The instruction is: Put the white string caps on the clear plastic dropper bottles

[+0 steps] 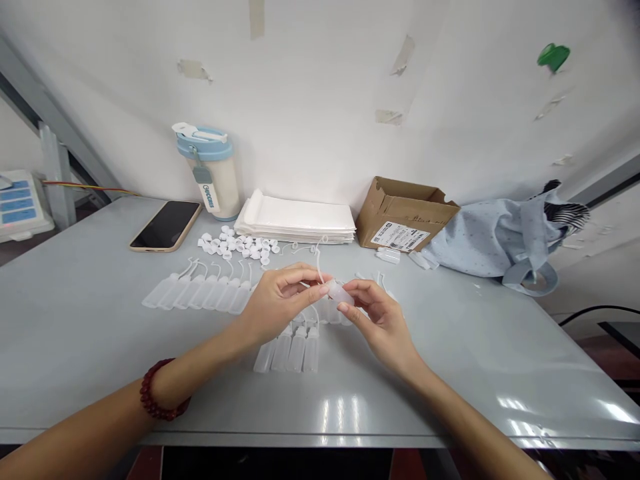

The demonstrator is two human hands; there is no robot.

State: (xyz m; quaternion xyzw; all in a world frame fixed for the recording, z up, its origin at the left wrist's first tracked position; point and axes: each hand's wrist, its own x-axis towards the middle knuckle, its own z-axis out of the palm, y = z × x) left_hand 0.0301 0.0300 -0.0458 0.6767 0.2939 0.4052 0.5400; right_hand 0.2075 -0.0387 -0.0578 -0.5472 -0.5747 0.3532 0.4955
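My left hand (pixel 280 300) and my right hand (pixel 376 317) meet above the middle of the grey table (pixel 100 347). Together they pinch a small translucent plastic bottle (pixel 339 292) with a thin curved tube rising from it. Fingers of both hands are closed on it. Below the hands lies a short row of the same small bottles (pixel 290 350). A longer row of bottles with tubes (pixel 200 292) lies to the left. A heap of small white caps (pixel 240 245) sits behind that row.
A phone (pixel 166 225) lies at the back left beside a blue-lidded cup (pixel 210 170). A stack of white sheets (pixel 297 220), an open cardboard box (pixel 405 213) and a pale blue cloth bag (pixel 500 237) line the wall. A few loose bottles (pixel 389 255) lie near the box.
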